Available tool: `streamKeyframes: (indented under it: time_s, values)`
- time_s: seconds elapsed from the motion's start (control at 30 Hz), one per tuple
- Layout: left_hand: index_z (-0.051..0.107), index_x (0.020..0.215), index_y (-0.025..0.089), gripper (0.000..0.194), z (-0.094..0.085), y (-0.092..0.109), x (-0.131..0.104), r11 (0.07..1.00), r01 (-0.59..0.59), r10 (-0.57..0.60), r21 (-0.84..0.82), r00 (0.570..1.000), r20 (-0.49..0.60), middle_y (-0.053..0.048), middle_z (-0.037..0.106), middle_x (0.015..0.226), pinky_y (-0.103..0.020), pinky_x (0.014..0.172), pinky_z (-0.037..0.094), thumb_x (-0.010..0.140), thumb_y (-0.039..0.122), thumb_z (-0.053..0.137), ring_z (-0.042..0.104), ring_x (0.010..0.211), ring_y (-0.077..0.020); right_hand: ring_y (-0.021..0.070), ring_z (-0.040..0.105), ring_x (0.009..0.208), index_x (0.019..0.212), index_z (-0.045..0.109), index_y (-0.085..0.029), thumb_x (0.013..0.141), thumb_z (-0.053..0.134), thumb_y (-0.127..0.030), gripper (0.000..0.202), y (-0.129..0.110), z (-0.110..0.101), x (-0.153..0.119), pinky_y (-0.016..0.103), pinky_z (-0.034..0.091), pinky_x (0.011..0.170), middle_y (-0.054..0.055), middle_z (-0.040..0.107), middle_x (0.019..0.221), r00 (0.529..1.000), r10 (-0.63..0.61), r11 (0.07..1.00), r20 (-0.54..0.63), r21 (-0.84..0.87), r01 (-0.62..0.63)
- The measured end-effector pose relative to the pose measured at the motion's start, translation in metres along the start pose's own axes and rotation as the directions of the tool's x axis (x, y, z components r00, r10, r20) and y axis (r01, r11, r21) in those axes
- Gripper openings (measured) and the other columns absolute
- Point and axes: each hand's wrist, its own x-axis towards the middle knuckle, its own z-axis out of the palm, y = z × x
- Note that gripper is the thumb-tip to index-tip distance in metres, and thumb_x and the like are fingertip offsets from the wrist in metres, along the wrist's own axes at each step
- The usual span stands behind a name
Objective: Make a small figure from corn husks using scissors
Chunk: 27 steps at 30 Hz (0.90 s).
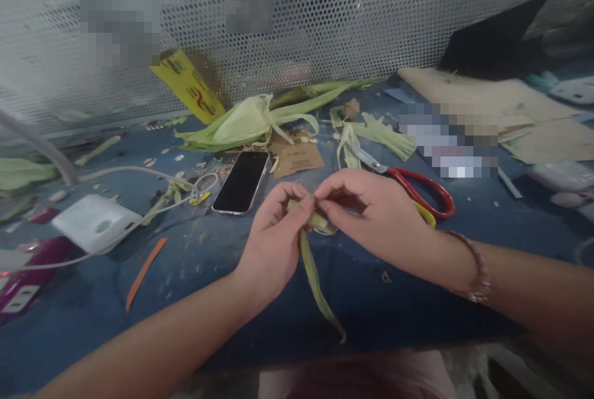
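My left hand (278, 235) is closed around a folded piece of green corn husk (315, 287), whose long narrow strip hangs down toward the table's front edge. The fingertips of my right hand (366, 210) are pinched together and meet the left thumb at the top of the husk. What lies between the right fingertips is too small to make out. Behind the right hand lie red-handled scissors (424, 192), their blades pointing to the back left. A yellow handle shows partly beneath that hand.
A black phone (242, 182), brown cardboard (297, 156) and large husks (245, 120) lie beyond my hands. A yellow tube (190, 86) leans on the perforated panel (325, 15). At left are a white charger (97, 223), its cable and an orange strip (145, 274).
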Motion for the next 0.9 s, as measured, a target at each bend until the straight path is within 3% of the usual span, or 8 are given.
streamKeyframes:
  time_s: [0.13,0.37,0.63,0.77,0.9]
  values:
    - [0.055,0.066,0.014,0.01,-0.002,0.001,0.001,0.997,0.049,-0.046,-0.067,0.998,0.041,0.002,0.051,0.059,-0.015,0.052,0.042,0.074,0.012,0.06,0.048,0.054,-0.0062,0.0071,0.059,0.065,0.081,0.058,-0.016,0.078,0.054,-0.013,0.006,-0.001,0.0,0.0,0.016,0.048,0.059,-0.002,0.062,0.074,1.0,0.026,0.996,-0.003,0.082,-0.025]
    - [0.057,0.07,0.012,0.007,-0.01,0.006,0.01,0.933,0.287,-0.245,-0.215,0.948,0.204,-0.001,0.057,0.066,-0.017,0.051,0.046,0.072,0.015,0.062,0.054,0.056,-0.008,0.0099,0.059,0.071,0.091,0.054,-0.016,0.086,0.041,-0.014,0.014,-0.001,-0.007,-0.001,0.022,0.05,0.064,0.001,0.059,0.08,0.997,0.016,0.963,0.072,0.268,-0.034]
    - [0.057,0.066,0.012,0.013,-0.009,0.012,0.014,0.883,0.377,-0.304,-0.28,0.913,0.272,0.001,0.051,0.057,-0.013,0.046,0.043,0.063,0.014,0.07,0.047,0.047,-0.0042,0.0101,0.049,0.067,0.079,0.047,-0.018,0.076,0.053,-0.012,0.009,-0.003,-0.012,0.0,0.023,0.042,0.062,0.0,0.051,0.075,0.97,-0.223,0.973,0.095,-0.046,0.228]
    - [0.056,0.065,0.013,0.013,-0.009,0.01,0.013,0.912,0.356,-0.305,-0.204,0.921,0.242,0.001,0.052,0.059,-0.016,0.046,0.044,0.064,0.015,0.068,0.048,0.047,-0.0056,0.0114,0.047,0.068,0.075,0.043,-0.018,0.08,0.053,-0.018,0.011,-0.003,-0.012,0.001,0.023,0.039,0.062,0.0,0.05,0.073,0.952,-0.273,0.939,0.137,-0.177,0.295]
    - [0.057,0.07,0.013,0.01,-0.014,0.003,0.013,0.923,0.334,-0.28,-0.19,0.924,0.261,0.001,0.053,0.059,-0.017,0.05,0.046,0.068,0.016,0.066,0.051,0.05,-0.0067,0.0116,0.047,0.069,0.077,0.044,-0.017,0.086,0.043,-0.013,0.01,0.001,-0.012,0.003,0.023,0.037,0.062,0.002,0.051,0.075,0.915,-0.325,0.877,0.241,-0.285,0.386]
